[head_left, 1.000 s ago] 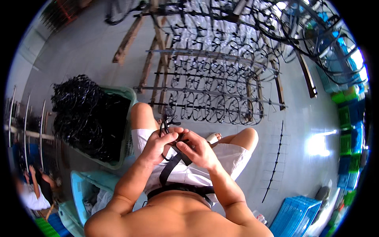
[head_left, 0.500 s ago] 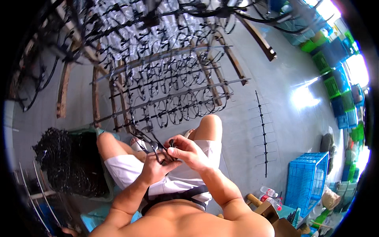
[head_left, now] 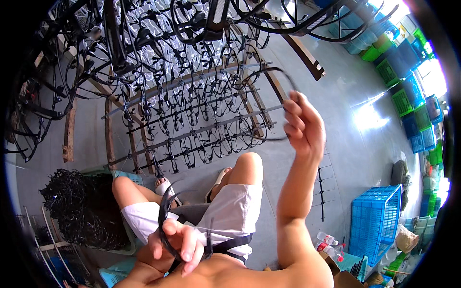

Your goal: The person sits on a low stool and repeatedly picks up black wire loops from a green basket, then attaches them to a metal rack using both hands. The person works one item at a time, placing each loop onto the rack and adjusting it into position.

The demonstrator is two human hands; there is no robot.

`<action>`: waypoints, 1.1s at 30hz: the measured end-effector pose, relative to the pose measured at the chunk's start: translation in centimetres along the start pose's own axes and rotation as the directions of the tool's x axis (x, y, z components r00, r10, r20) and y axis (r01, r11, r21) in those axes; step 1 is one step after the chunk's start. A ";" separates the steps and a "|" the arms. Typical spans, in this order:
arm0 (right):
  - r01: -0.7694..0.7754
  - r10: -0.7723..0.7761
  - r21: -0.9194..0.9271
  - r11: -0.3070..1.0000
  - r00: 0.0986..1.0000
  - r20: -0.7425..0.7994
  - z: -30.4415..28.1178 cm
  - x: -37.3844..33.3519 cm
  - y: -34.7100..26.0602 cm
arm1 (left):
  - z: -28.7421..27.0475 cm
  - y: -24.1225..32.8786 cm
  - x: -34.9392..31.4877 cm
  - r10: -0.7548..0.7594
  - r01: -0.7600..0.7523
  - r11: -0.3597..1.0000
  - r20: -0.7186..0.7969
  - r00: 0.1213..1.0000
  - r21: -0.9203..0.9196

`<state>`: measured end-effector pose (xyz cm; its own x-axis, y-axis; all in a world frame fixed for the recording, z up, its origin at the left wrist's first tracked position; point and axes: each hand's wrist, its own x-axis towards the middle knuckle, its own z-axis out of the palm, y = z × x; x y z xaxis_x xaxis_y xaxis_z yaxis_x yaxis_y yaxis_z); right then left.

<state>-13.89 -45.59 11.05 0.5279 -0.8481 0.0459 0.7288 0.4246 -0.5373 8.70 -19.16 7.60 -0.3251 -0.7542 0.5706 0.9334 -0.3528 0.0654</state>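
My right hand (head_left: 301,126) is raised in front of me, fingers closed on a thin black loop-shaped part (head_left: 269,103) that curves out to its left. My left hand (head_left: 178,240) rests low over my lap and grips a bundle of curved black strips (head_left: 164,217). A long rack of rods (head_left: 192,125) strung with several similar black loops stands on the floor just beyond my knees. I am seated, in white shorts, sandals on my feet.
A green basket (head_left: 126,180) heaped with tangled black parts (head_left: 81,211) sits at my left. A blue crate (head_left: 372,225) stands at the right, with plastic bottles (head_left: 329,242) near it. Stacked green and blue crates (head_left: 408,96) line the far right. More racks hang overhead.
My hands were together at my lap; now my right hand has lifted up and to the right with one black loop, while my left stays low holding the bundle. The view tilted.
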 end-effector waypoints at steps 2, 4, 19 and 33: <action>-0.150 0.118 -0.205 0.967 0.980 -0.159 -1.4 4.4 0.3 | 0.8 -0.4 1.4 0.052 -0.045 0.993 -0.058 0.997 0.108; -0.299 0.234 -0.290 0.909 0.942 -0.239 -5.3 7.6 2.3 | 0.0 0.1 1.7 0.133 -0.083 0.946 -0.143 0.981 0.313; -0.117 0.059 -0.351 0.929 0.983 -0.171 -4.7 5.0 2.1 | -13.7 5.7 0.0 0.717 0.685 -0.581 -0.122 0.687 0.440; -0.243 0.058 -0.559 0.792 0.943 -0.328 -9.9 7.7 7.0 | -14.3 5.6 -0.6 0.666 0.636 -0.660 -0.079 0.741 0.399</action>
<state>-9.03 -52.22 -0.70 0.3972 -0.8789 -0.2641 0.2051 0.3655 -0.9079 11.97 -28.64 -4.11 0.3688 -0.8382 0.4017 -0.7627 -0.0259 0.6463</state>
